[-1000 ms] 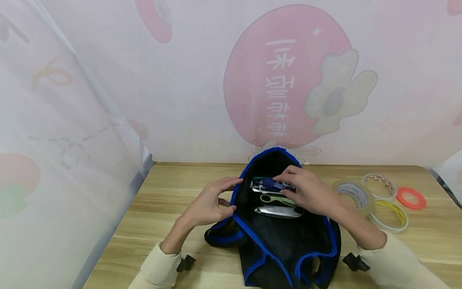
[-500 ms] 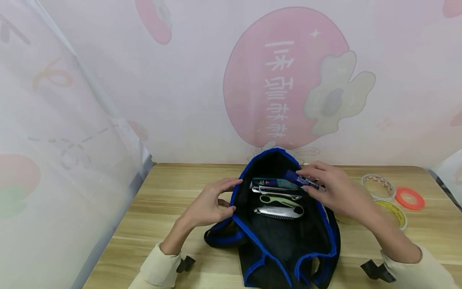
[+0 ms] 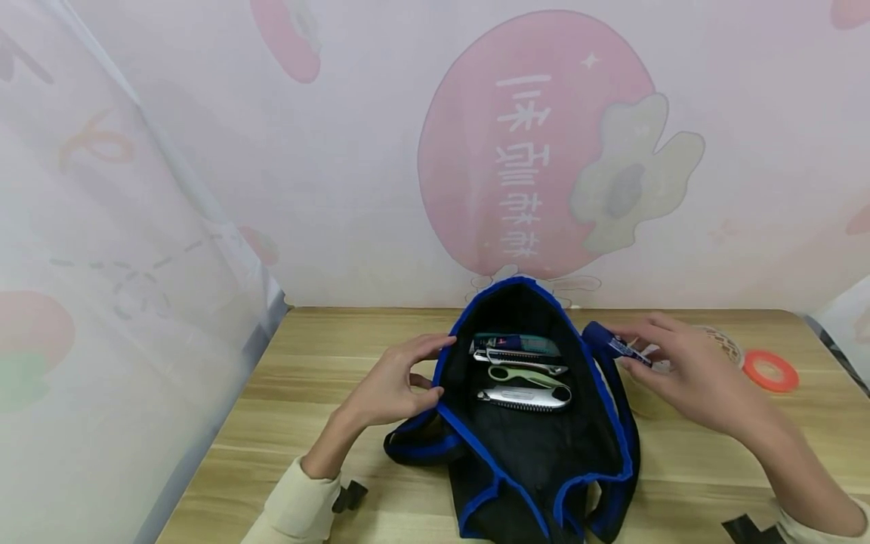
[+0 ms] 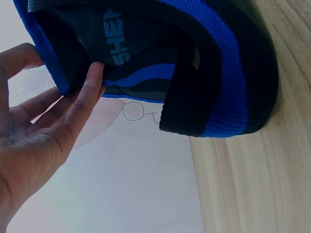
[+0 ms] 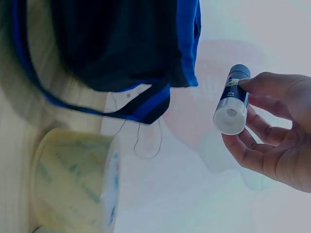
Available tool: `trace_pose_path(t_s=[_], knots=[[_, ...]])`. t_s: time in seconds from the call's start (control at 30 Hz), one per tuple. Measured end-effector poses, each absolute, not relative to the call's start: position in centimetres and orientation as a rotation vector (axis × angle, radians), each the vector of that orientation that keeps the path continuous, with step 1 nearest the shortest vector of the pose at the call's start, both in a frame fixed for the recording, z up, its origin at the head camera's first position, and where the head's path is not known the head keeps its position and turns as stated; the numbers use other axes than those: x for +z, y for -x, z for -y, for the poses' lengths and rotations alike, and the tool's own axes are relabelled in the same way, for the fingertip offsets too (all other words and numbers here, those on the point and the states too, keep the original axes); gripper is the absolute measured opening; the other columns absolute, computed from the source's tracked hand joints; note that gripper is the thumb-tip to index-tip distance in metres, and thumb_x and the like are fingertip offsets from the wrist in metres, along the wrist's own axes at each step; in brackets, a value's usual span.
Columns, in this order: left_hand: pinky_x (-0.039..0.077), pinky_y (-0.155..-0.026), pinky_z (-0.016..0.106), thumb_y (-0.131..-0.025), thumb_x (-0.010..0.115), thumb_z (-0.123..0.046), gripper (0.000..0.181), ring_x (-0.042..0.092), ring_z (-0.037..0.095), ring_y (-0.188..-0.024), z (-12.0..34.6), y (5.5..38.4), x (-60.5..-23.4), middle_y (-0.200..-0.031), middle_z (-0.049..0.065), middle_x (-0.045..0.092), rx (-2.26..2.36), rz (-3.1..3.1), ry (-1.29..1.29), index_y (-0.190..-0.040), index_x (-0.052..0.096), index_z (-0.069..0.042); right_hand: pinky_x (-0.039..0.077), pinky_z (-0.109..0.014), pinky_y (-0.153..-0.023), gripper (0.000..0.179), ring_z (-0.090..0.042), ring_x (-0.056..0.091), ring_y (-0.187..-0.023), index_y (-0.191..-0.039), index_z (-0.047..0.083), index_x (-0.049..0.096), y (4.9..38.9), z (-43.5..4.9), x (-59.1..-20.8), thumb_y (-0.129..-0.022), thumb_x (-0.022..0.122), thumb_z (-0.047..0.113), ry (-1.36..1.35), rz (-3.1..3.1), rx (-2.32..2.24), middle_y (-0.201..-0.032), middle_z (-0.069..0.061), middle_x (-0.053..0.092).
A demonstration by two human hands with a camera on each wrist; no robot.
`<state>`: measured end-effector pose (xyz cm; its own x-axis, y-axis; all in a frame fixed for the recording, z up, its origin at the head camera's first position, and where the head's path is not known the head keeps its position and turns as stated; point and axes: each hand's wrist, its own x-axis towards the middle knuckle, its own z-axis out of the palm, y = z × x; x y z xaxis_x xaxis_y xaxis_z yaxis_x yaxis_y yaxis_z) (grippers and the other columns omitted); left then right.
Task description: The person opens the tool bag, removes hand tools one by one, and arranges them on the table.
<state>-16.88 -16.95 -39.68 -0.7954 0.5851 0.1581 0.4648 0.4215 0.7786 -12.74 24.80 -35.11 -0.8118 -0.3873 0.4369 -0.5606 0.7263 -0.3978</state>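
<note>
A black bag (image 3: 530, 446) with blue trim lies open-mouthed on the table. My left hand (image 3: 390, 385) pinches its left rim between thumb and fingers, as the left wrist view also shows. To the right of the bag, my right hand (image 3: 707, 385) holds a navy glue stick (image 5: 238, 92) with a translucent white base, above the table. Inside the bag, side by side, are a silver utility knife (image 3: 523, 397), green-handled scissors (image 3: 519, 375), a slim silver cutter (image 3: 519, 359) and a teal-and-navy item (image 3: 519, 344) of unclear kind.
On the wooden table (image 3: 326, 332) right of the bag lie a red tape roll (image 3: 787, 375) and a patterned roll (image 3: 729, 346), partly behind my right hand. A wide clear tape roll (image 5: 73, 179) stands near the bag. Printed cloth (image 3: 353, 189) hangs behind the table.
My right hand has lifted the glue stick out of the bag and carried it rightward past the rim. The left hand has stayed on the rim.
</note>
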Motion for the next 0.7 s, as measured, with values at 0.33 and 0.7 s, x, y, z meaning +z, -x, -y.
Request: trace_pose_path(t_s=[0.33, 0.7], knots=[[0.065, -0.089, 0.027, -0.09, 0.073, 0.003, 0.074, 0.059, 0.043, -0.142, 16.9, 17.0, -39.7, -0.166, 0.015, 0.047, 1.313, -2.528, -0.948, -0.159, 0.049, -0.005, 0.061, -0.016, -0.069, 0.044, 0.004, 0.064, -0.088, -0.128, 0.005, 0.075, 10.9, -27.8, -37.0, -0.086, 0.086, -0.001, -0.594, 2.691, 0.833, -0.105, -0.002, 0.069], [0.065, -0.089, 0.026, -0.089, 0.073, 0.003, 0.074, 0.059, 0.043, -0.141, 16.9, 17.0, -39.7, -0.165, 0.015, 0.048, 1.315, -2.528, -0.95, -0.159, 0.049, -0.004, 0.061, -0.02, -0.063, 0.037, 0.007, 0.064, -0.084, -0.12, 0.004, 0.077, 9.0, -29.5, -39.9, -0.085, 0.088, 0.002, -0.455, 2.804, 0.817, -0.111, -0.008, 0.076]])
